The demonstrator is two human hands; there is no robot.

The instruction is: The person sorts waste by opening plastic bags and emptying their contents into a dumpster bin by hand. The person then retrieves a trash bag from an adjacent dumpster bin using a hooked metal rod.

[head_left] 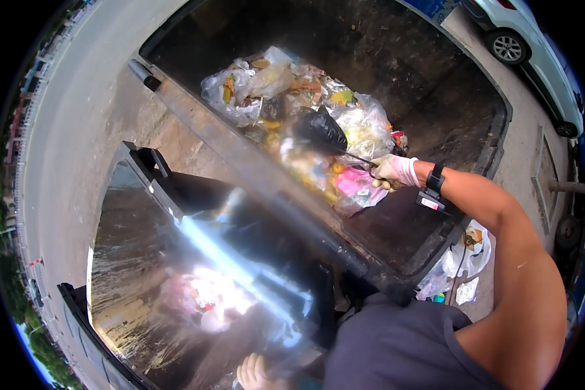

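Observation:
My right hand (388,171), in a pale glove, is closed around a thin dark metal rod (354,156) over the large black bin (429,84). The rod reaches left toward a black plastic bag (322,129) on the heaped rubbish; whether its tip is hooked into the bag is unclear. Just below the hand is a pink bag (357,184). At the bottom edge, my left hand (255,372), also gloved, shows curled fingers beside the nearer bin (130,260). What those fingers hold is hidden.
Clear bags of rubbish (270,75) fill the far bin's middle. Glare covers pale waste (211,299) inside the nearer bin. A bin rim (240,153) separates the two. Loose bags (468,260) lie on the ground at right. A parked car (533,45) stands beyond.

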